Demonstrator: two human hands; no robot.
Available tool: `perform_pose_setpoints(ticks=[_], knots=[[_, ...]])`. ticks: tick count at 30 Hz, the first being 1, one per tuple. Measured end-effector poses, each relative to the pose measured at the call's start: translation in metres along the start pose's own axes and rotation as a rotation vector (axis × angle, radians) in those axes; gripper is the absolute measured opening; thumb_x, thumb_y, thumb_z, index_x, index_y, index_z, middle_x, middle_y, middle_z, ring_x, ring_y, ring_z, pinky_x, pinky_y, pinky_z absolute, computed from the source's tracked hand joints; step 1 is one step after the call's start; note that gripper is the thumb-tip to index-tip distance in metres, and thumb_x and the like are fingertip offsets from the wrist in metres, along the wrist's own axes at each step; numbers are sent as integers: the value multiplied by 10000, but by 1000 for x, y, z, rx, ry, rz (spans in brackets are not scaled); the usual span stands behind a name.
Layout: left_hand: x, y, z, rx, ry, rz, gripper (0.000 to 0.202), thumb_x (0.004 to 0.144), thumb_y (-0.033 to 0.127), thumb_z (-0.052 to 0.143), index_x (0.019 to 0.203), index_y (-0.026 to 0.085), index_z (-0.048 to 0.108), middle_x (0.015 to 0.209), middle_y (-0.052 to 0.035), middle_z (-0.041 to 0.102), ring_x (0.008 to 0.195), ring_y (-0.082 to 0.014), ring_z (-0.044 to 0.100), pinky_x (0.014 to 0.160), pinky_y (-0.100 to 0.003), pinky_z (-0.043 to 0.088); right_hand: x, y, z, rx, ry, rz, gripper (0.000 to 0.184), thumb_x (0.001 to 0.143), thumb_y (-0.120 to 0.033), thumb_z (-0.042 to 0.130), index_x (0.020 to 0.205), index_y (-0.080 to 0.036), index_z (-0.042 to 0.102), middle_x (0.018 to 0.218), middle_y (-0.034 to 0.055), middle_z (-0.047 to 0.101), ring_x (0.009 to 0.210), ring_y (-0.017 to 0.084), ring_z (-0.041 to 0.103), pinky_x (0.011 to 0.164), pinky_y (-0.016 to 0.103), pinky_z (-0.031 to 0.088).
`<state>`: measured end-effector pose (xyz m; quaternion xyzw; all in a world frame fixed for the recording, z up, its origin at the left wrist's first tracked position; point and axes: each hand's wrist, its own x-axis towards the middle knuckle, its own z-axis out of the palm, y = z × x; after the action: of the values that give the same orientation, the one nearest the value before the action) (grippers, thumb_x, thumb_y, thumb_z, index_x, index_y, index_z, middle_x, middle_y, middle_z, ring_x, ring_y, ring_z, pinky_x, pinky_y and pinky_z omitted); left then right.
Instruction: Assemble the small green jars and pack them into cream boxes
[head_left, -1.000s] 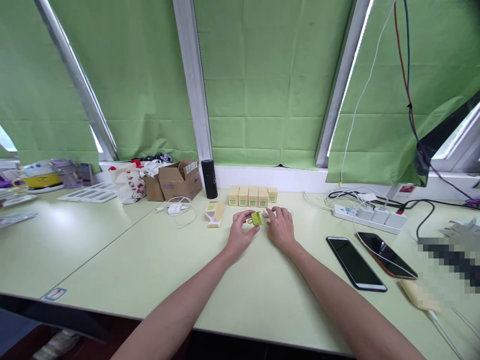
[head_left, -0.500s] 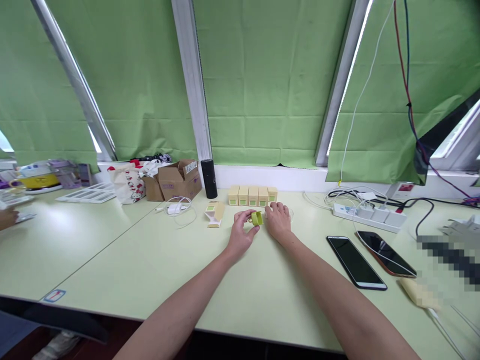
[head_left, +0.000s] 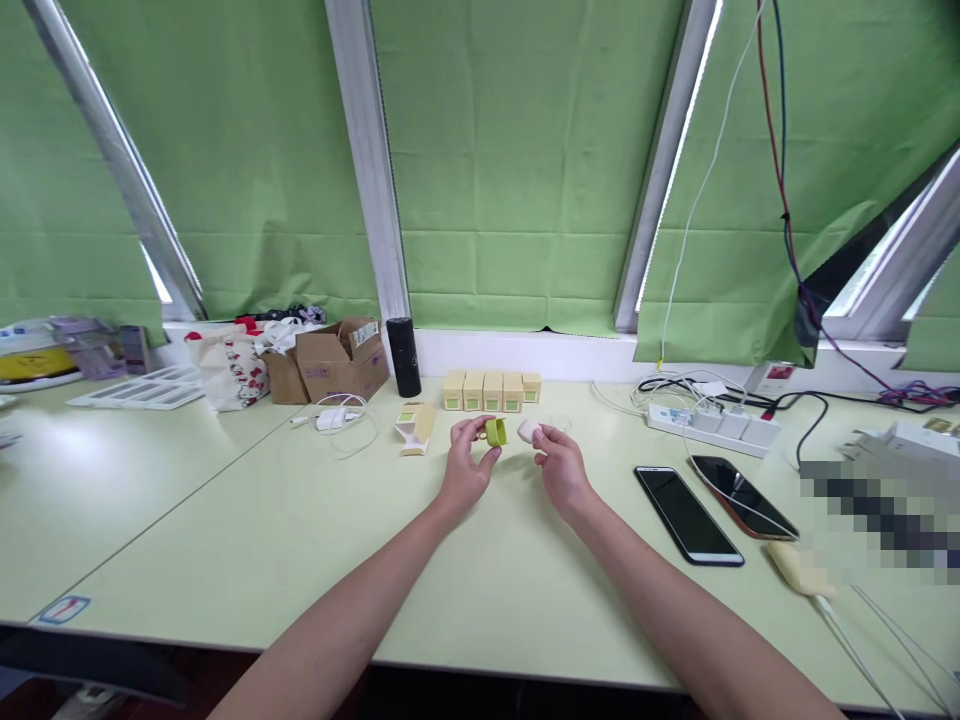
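My left hand (head_left: 465,472) pinches a small yellow-green case cover (head_left: 495,433), hollow with its opening turned to the right. Between the fingertips of my right hand (head_left: 564,470) is a small white rounded case (head_left: 528,431), like an earphone case. A short gap separates it from the cover, and both are held a little above the table. An opened small cream box (head_left: 414,430) lies left of my left hand. Behind my hands stands a row of several cream boxes (head_left: 493,391) with green labels. Something clear and thin (head_left: 561,424) lies behind my right hand.
Two phones (head_left: 688,514) (head_left: 742,496) lie at right, by a white power strip (head_left: 712,430) with tangled cables. A black cylinder (head_left: 403,357), a cardboard box (head_left: 341,362), a cloth bag (head_left: 231,370) and a white charger (head_left: 332,418) are at left.
My right hand has turned and drawn back from the table behind, now with the white case in its fingers. My left hand still holds the green cover. The view has shifted slightly right.
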<state>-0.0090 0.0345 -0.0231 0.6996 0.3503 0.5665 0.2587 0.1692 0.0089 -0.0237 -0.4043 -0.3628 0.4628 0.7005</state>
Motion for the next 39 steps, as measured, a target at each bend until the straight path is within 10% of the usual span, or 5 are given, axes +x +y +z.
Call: perform_pose_setpoints(ticks=[9, 39], knots=[[-1, -2, 1, -14, -21, 8, 462, 871, 175, 679, 1322, 272, 653, 1274, -94, 571, 1200, -242, 612, 1110, -457, 487, -18, -6, -10, 357, -130, 267, 347, 657, -399, 931, 885, -231, 731, 968, 61, 761, 870, 221, 654, 661, 311, 479], [-5, 14, 0, 0, -95, -30, 480, 850, 125, 674, 1303, 284, 676, 1272, -83, 518, 1215, -239, 599, 1175, -462, 445, -30, -18, -4, 246, -144, 122, 530, 537, -271, 975, 959, -252, 654, 815, -26, 661, 753, 178, 657, 739, 357, 558]])
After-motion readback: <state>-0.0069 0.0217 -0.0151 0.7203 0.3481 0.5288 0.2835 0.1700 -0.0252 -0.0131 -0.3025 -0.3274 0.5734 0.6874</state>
